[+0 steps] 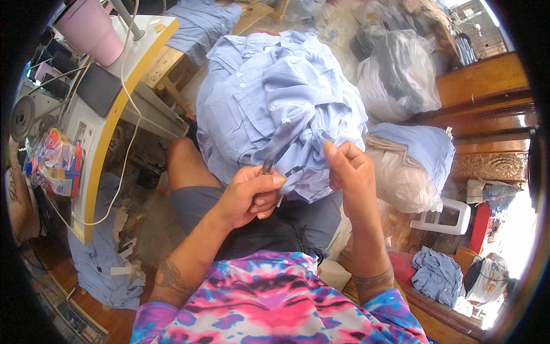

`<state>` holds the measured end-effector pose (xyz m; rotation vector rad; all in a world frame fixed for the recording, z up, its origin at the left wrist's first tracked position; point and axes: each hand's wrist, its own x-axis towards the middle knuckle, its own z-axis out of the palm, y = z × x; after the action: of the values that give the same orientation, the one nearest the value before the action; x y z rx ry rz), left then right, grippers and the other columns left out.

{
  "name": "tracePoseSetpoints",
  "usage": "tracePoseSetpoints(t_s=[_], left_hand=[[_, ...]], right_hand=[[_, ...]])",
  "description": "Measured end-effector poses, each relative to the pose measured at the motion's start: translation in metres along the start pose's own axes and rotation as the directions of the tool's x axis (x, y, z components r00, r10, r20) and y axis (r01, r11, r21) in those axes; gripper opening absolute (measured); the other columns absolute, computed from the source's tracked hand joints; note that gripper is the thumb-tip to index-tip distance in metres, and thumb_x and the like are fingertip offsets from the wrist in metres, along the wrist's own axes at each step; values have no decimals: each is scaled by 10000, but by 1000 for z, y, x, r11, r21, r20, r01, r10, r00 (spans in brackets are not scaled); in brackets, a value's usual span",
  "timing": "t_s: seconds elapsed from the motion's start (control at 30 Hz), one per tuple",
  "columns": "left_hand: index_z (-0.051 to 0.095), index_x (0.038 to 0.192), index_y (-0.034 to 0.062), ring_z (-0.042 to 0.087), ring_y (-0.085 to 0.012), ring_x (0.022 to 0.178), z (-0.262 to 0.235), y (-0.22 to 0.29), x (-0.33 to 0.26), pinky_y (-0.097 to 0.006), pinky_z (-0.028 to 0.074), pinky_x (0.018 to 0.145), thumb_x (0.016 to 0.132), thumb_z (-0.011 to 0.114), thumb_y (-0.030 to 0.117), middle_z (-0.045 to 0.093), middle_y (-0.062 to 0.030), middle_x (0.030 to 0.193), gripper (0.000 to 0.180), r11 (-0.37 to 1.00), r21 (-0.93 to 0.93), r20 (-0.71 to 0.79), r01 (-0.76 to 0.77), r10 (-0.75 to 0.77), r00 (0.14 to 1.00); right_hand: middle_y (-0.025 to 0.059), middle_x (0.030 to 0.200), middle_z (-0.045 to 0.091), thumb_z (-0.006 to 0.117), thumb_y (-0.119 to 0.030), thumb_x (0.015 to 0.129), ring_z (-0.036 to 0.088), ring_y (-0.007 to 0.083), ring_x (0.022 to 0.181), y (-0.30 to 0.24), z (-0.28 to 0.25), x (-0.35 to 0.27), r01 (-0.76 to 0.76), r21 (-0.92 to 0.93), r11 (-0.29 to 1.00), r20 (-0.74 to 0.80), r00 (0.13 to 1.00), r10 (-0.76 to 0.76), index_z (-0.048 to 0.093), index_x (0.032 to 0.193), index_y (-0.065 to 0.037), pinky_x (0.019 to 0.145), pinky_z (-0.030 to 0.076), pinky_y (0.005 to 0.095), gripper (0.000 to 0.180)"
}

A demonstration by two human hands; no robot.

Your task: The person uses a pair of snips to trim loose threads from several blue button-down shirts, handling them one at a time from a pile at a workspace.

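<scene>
A big heap of light blue button-up shirts (240, 109) lies in front of me, over my lap. My left hand (252, 194) is closed around a small dark pointed tool (267, 165), which looks like thread snips; its tip sticks up past the index finger. The same hand's thumb presses on the near edge of a shirt, beside a small dark label (294, 171). To the right, my right hand (351, 167) pinches a fold of the blue cloth between thumb and fingers. Part of the snips is hidden inside my left hand.
At left stands a yellow-edged table (129, 86) bearing a pink tumbler (91, 31), a dark phone (98, 89) and a colourful plastic packet (57, 166). A white cable hangs over its edge. Filled plastic bags (398, 77) and a white plastic stool (444, 218) stand at right.
</scene>
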<state>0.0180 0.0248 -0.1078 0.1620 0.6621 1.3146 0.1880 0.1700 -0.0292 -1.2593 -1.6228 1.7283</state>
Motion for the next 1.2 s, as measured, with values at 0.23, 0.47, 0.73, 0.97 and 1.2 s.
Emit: tracePoseSetpoints(t_s=[0.23, 0.47, 0.73, 0.97, 1.2], left_hand=[[680, 1082, 17, 402, -53, 474, -2, -4, -14, -255, 385, 450, 1002, 684, 239, 446, 49, 623, 236, 935, 350, -93, -61, 100, 991], [563, 1262, 22, 403, -53, 541, 20, -1, -41, -251, 417, 481, 1072, 568, 258, 477, 32, 716, 303, 850, 496, -291, -177, 355, 889], [540, 1231, -25, 691, -318, 696, 74, 3, -53, -407, 512, 577, 1053, 577, 122, 672, -176, 775, 234, 417, 883, -47, -215, 535, 843], [553, 1119, -8, 660, -484, 743, 90, 19, -36, -524, 498, 618, 1005, 615, 73, 660, -249, 796, 153, 159, 973, 42, -164, 581, 813], [561, 1105, 6, 652, -487, 754, 99, 26, -28, -532, 491, 627, 1006, 608, 78, 649, -260, 800, 131, 8, 998, 53, -69, 554, 831]], right_hand=[[40, 926, 633, 818, -73, 917, 590, 73, 775, 30, 18, -31, 88, 176, 980, -138, 988, -64, 578, 1096, 1, 671, 488, 214, 308], [70, 908, 675, 822, -7, 885, 625, 129, 783, 63, 33, -40, 411, -173, 895, -254, 859, -443, 663, 1005, 23, 732, 507, 259, 202], [97, 758, 636, 854, 24, 779, 613, 218, 667, 44, 49, -36, 583, -541, 607, -115, 663, -740, 713, 935, -14, 619, 473, 324, 214], [81, 717, 595, 826, 40, 706, 589, 247, 638, 55, 51, -32, 574, -579, 578, -98, 655, -749, 745, 1002, -38, 590, 462, 361, 317], [74, 751, 607, 799, 22, 678, 597, 269, 677, 67, 50, -28, 585, -560, 586, -115, 647, -754, 768, 1070, -53, 632, 476, 393, 400]])
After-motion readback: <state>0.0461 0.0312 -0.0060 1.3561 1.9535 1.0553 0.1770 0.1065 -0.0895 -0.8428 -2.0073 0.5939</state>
